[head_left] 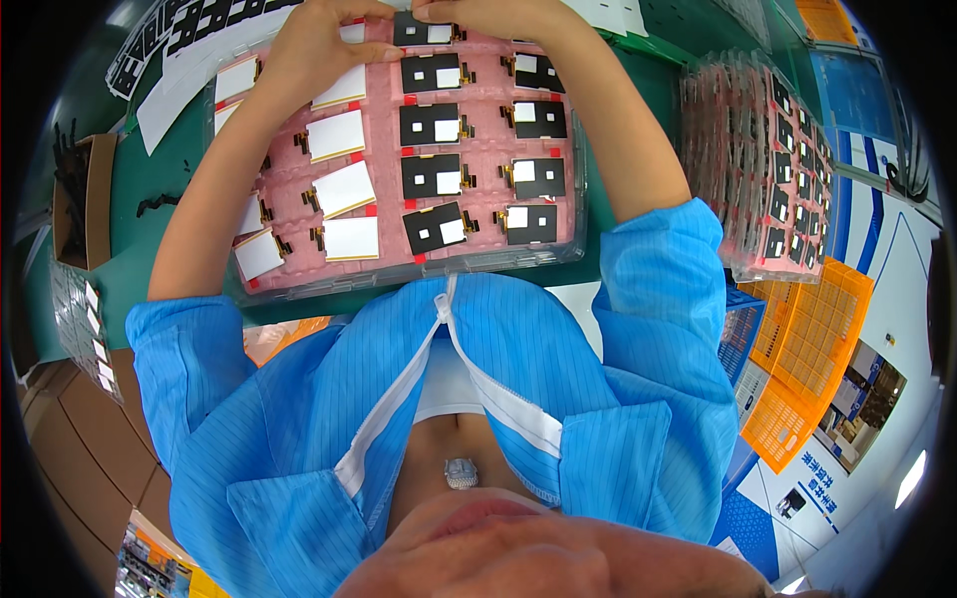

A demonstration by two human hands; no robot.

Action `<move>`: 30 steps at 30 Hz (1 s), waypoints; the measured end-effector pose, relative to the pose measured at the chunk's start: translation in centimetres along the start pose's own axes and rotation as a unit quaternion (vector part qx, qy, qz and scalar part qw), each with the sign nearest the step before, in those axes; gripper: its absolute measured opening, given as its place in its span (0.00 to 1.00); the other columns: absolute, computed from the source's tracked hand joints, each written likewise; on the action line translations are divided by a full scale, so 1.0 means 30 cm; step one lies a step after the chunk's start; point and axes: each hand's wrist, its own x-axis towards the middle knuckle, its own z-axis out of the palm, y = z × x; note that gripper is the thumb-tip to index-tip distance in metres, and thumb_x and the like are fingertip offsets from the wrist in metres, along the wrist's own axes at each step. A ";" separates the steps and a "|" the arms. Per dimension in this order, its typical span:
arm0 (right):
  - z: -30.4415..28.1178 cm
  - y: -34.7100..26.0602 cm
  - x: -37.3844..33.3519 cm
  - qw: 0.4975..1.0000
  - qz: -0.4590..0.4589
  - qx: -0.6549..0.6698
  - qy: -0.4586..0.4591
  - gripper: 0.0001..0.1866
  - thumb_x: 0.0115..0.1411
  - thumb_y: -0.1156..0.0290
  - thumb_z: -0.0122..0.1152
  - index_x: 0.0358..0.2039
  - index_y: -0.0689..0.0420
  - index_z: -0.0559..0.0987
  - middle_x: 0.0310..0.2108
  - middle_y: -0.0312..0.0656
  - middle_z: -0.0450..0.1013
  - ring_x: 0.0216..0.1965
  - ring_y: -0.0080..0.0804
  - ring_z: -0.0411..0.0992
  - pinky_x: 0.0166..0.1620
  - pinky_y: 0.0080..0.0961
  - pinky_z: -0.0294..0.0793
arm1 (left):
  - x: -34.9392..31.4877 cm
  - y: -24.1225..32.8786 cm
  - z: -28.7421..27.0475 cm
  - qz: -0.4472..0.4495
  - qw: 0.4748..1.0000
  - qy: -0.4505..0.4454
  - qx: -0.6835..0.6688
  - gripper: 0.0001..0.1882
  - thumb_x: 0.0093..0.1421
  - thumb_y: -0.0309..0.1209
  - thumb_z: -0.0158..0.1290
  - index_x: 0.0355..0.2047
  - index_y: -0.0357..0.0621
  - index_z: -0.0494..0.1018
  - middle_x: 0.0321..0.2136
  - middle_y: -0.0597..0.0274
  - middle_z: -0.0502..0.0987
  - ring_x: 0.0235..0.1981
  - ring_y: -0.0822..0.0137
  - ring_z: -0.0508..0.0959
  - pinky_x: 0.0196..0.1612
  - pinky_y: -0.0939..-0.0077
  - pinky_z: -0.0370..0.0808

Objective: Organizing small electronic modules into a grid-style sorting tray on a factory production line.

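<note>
At left stands a cardboard box (98,204) containing black pieces. To its right, a pink tray (387,184) carries white panels (336,136) in its left columns. Left hand (334,45): thumb and forefinger parted, beside the left edge of a black panel (422,30) at the tray's far side, third column. Right hand (498,15): fingertips at that panel's far edge; grasp cannot be determined. At right, stacked trays (748,169).

On the table (138,249) before me lies a tray (389,224) holding rows of parts (431,125), my left hand (324,36) and right hand (506,15) over its far end, a box (98,199) to its left, sheets (177,105) at its far-left corner, stacked trays (753,169) to its right.
</note>
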 end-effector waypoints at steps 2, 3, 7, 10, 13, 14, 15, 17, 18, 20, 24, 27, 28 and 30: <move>0.002 0.005 -0.003 0.999 -0.013 -0.030 0.015 0.08 0.55 0.71 0.67 0.32 0.62 0.85 0.26 0.47 0.80 0.27 0.37 0.79 0.35 0.32 0.77 | 0.017 0.078 0.001 -0.269 0.844 -0.106 0.452 0.21 0.40 0.30 0.76 0.36 0.39 0.83 0.33 0.57 0.79 0.40 0.55 0.79 0.46 0.64 0.75; 0.014 0.011 -0.004 0.999 -0.016 -0.030 0.012 0.08 0.55 0.71 0.67 0.32 0.62 0.85 0.26 0.47 0.80 0.27 0.37 0.79 0.35 0.32 0.77 | 0.016 0.083 0.003 -0.271 0.842 -0.103 0.454 0.21 0.40 0.30 0.76 0.36 0.39 0.83 0.33 0.57 0.79 0.40 0.55 0.79 0.46 0.64 0.75; 0.040 0.009 -0.030 0.996 -0.056 -0.019 0.060 0.08 0.55 0.71 0.66 0.31 0.63 0.83 0.26 0.48 0.80 0.28 0.40 0.79 0.36 0.33 0.77 | 0.015 0.088 0.007 -0.282 0.847 -0.089 0.442 0.21 0.40 0.31 0.76 0.35 0.39 0.83 0.33 0.56 0.79 0.40 0.54 0.79 0.46 0.64 0.75; 0.043 -0.026 -0.058 0.996 -0.024 -0.026 0.080 0.08 0.56 0.72 0.67 0.32 0.64 0.82 0.27 0.49 0.80 0.29 0.39 0.79 0.37 0.33 0.78 | 0.002 0.073 -0.003 -0.269 0.845 -0.089 0.454 0.21 0.40 0.31 0.76 0.35 0.39 0.82 0.34 0.56 0.80 0.40 0.54 0.79 0.45 0.64 0.75; 0.061 -0.037 -0.063 0.995 -0.028 -0.012 0.097 0.08 0.57 0.72 0.67 0.33 0.65 0.82 0.27 0.49 0.80 0.29 0.39 0.80 0.36 0.32 0.78 | -0.051 -0.006 -0.039 -0.009 0.986 -0.009 0.164 0.21 0.40 0.31 0.76 0.35 0.40 0.83 0.34 0.56 0.80 0.41 0.52 0.79 0.47 0.63 0.75; 0.057 -0.035 -0.068 0.996 -0.015 -0.005 0.085 0.08 0.57 0.73 0.67 0.33 0.65 0.82 0.27 0.48 0.81 0.29 0.38 0.80 0.37 0.31 0.78 | -0.050 -0.003 -0.036 -0.008 0.986 -0.004 0.166 0.21 0.40 0.31 0.76 0.35 0.40 0.83 0.34 0.56 0.80 0.41 0.52 0.79 0.47 0.63 0.75; 0.058 -0.035 -0.071 0.997 -0.017 -0.007 0.080 0.08 0.57 0.73 0.67 0.33 0.65 0.82 0.27 0.48 0.81 0.29 0.38 0.80 0.37 0.31 0.78 | -0.050 0.001 -0.032 -0.015 0.982 -0.006 0.189 0.21 0.40 0.32 0.76 0.36 0.41 0.83 0.34 0.56 0.80 0.42 0.52 0.79 0.47 0.63 0.75; 0.055 -0.034 -0.079 0.995 0.003 -0.007 0.095 0.07 0.57 0.73 0.67 0.33 0.64 0.82 0.27 0.48 0.81 0.29 0.37 0.80 0.37 0.30 0.78 | -0.027 0.022 -0.005 -0.020 0.977 -0.004 0.210 0.21 0.40 0.32 0.75 0.36 0.41 0.83 0.35 0.57 0.80 0.42 0.52 0.78 0.47 0.62 0.75; 0.055 -0.036 -0.082 0.996 0.003 -0.010 0.092 0.07 0.57 0.73 0.67 0.33 0.64 0.82 0.27 0.48 0.81 0.29 0.37 0.80 0.37 0.30 0.78 | 0.001 0.058 0.019 -0.162 0.926 -0.044 0.337 0.21 0.41 0.31 0.75 0.36 0.41 0.83 0.35 0.57 0.80 0.42 0.51 0.78 0.47 0.62 0.75; 0.060 -0.053 -0.087 0.991 0.019 -0.049 0.120 0.06 0.56 0.74 0.66 0.33 0.63 0.82 0.27 0.49 0.80 0.31 0.42 0.80 0.37 0.34 0.79 | 0.015 0.086 0.033 -0.301 0.837 -0.076 0.452 0.21 0.41 0.31 0.75 0.36 0.42 0.83 0.35 0.57 0.79 0.42 0.51 0.78 0.47 0.62 0.75; 0.043 -0.145 -0.107 0.963 -0.072 -0.226 0.131 0.06 0.57 0.73 0.64 0.32 0.61 0.84 0.29 0.51 0.80 0.36 0.49 0.80 0.39 0.41 0.79 | 0.010 0.100 0.037 -0.272 0.854 -0.066 0.439 0.20 0.41 0.31 0.74 0.37 0.43 0.83 0.34 0.57 0.79 0.42 0.50 0.78 0.47 0.60 0.75; 0.063 -0.092 -0.115 0.943 -0.084 -0.294 0.133 0.11 0.57 0.66 0.72 0.40 0.53 0.84 0.31 0.38 0.81 0.34 0.31 0.75 0.44 0.37 0.73 | 0.017 0.095 0.037 -0.255 0.855 -0.076 0.446 0.20 0.41 0.31 0.74 0.36 0.44 0.84 0.34 0.56 0.80 0.42 0.50 0.78 0.47 0.59 0.75; 0.073 -0.089 -0.119 0.938 -0.081 -0.301 0.150 0.12 0.56 0.63 0.72 0.39 0.53 0.84 0.34 0.41 0.80 0.38 0.38 0.74 0.46 0.41 0.72 | 0.017 0.089 0.033 -0.247 0.848 -0.090 0.461 0.19 0.41 0.31 0.74 0.36 0.44 0.84 0.34 0.56 0.80 0.42 0.50 0.78 0.47 0.59 0.75; 0.080 -0.091 -0.125 0.933 -0.081 -0.309 0.167 0.14 0.55 0.60 0.72 0.37 0.52 0.83 0.37 0.44 0.78 0.42 0.44 0.73 0.48 0.45 0.70 | -0.015 0.068 0.010 -0.140 0.906 -0.054 0.395 0.19 0.42 0.31 0.74 0.36 0.45 0.84 0.34 0.56 0.80 0.43 0.50 0.78 0.47 0.59 0.75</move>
